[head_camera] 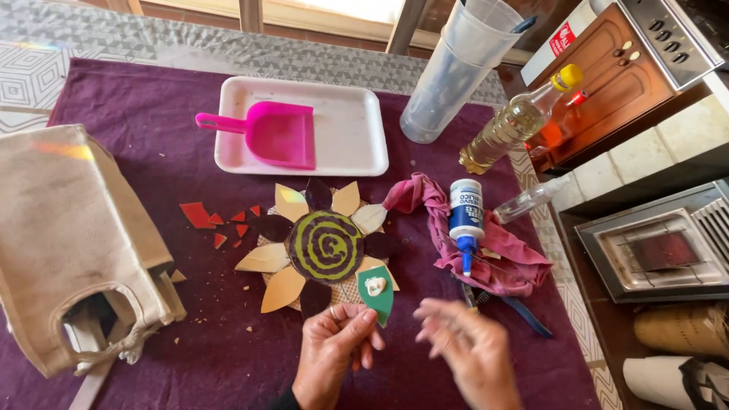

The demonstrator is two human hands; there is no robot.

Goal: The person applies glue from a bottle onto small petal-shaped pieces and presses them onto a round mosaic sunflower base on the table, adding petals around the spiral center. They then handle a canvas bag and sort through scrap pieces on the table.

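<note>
Head view shows our left hand [332,351] pinching a green leaf-shaped card piece [377,292] with a white glue blob, just below the paper sunflower with its spiral centre [325,247]; our right hand [469,349] hovers beside it, fingers loosely spread, holding nothing

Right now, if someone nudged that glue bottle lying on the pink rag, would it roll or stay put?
The glue bottle is round-sided, so it could roll, but it lies nestled in the folds of the crumpled pink rag, which probably hold it. It looks small and plastic, likely light and easy to knock loose.
</note>
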